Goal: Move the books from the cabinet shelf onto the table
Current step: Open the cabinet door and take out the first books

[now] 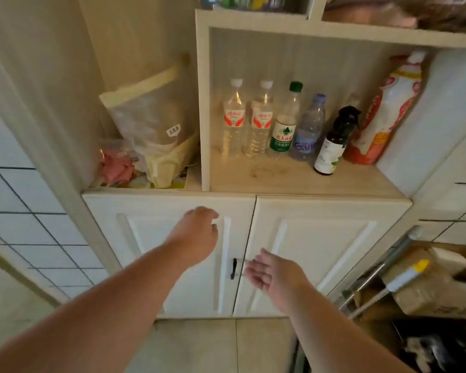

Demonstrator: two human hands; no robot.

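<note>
White panelled cabinet (pixel 307 238) is filling the view, its two lower doors closed. Just above the doors, an open wooden shelf (pixel 293 179) is carrying a row of clear plastic water bottles (pixel 233 119) and a dark spray bottle (pixel 334 141). No books are showing; probably they are sitting behind the doors. Left hand (pixel 197 232) is hovering over the left door, fingers loosely curled, holding nothing. Right hand (pixel 269 270) is reaching beside the small black door handle (pixel 234 268), fingers spread and relaxed, not gripping. Books, by judgement, will be stiff and fairly heavy; taking hold across the spines with both hands looks best.
</note>
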